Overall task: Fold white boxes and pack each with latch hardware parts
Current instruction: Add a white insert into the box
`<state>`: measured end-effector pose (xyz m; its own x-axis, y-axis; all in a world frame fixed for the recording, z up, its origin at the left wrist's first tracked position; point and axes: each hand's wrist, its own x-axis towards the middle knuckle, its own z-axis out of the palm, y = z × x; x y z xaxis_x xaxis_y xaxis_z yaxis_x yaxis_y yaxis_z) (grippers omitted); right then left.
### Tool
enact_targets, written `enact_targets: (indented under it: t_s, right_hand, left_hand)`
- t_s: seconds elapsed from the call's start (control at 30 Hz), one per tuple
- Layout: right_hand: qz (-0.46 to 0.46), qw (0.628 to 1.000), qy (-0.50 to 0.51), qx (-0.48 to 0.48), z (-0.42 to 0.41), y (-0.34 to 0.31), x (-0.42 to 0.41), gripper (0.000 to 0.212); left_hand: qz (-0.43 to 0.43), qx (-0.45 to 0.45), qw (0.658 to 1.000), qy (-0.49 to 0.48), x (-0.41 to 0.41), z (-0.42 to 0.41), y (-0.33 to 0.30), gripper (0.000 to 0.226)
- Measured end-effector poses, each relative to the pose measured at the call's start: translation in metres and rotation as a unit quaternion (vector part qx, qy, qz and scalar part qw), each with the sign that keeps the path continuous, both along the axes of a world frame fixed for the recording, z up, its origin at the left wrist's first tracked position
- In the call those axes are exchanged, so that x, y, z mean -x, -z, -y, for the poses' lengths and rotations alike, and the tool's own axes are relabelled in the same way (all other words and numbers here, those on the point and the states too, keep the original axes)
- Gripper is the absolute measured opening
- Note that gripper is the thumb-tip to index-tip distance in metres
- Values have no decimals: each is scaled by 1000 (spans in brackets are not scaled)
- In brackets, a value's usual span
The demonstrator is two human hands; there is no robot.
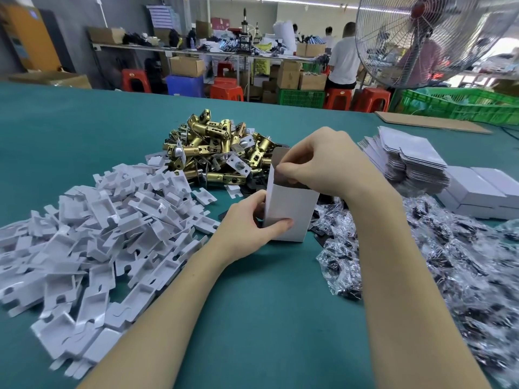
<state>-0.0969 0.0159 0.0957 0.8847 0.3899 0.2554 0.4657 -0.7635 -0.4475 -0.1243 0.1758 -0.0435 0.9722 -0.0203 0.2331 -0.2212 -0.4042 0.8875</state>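
Observation:
A small white box (292, 209) stands upright on the green table (252, 304), its top open. My left hand (250, 223) grips its lower left side, thumb on the front face. At the box's open top my right hand (325, 164) has its fingers curled, pinching a top flap. Behind the box lies a heap of brass latch bodies (216, 150). A pile of white cardboard inserts (92, 234) spreads to the left. Clear bags of dark small parts (449, 262) cover the right side.
A stack of flat unfolded white boxes (407, 158) sits at the right, with closed white boxes (483, 192) beside it. A cardboard sheet (429, 122) lies at the far edge. A standing fan (438, 37), green crates and seated people are beyond the table.

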Motion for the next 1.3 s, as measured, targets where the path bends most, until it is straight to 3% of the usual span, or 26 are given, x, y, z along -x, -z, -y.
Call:
enact_targets:
  t_s: [0.3,0.6,0.73,0.83,0.93,1.03,1.13,1.3]
  right_hand:
    - [32,975,35,-217,31,5,-17,17]
    - [-114,991,56,-52,40,66,-45,18]
    - [-113,992,48,26,30,86,-45,34]
    - [-97,994,50,15,26,89,-45,32]
    - [-99,993,68,20,22,92,-46,17]
    - [-95,990,108,-4,21,97,-49,33]
    - [-90,988,124,-25,22,99,-49,33]
    - [-103,985,106,-85,26,96,-50,12]
  left_hand:
    - [33,5,999,-13,2,-1,-2,47]
    - [-2,93,996,14,-2,-5,-1,48]
    - [-17,86,996,17,-4,-6,0,45]
    - [-22,90,995,19,-4,-6,2,44]
    - [-26,97,995,21,-5,-6,1,45]
    - [-26,101,994,38,-5,-6,1,47]
    - [-21,104,993,54,-5,-7,1,46]
    - [-27,110,992,53,-7,-7,2,44]
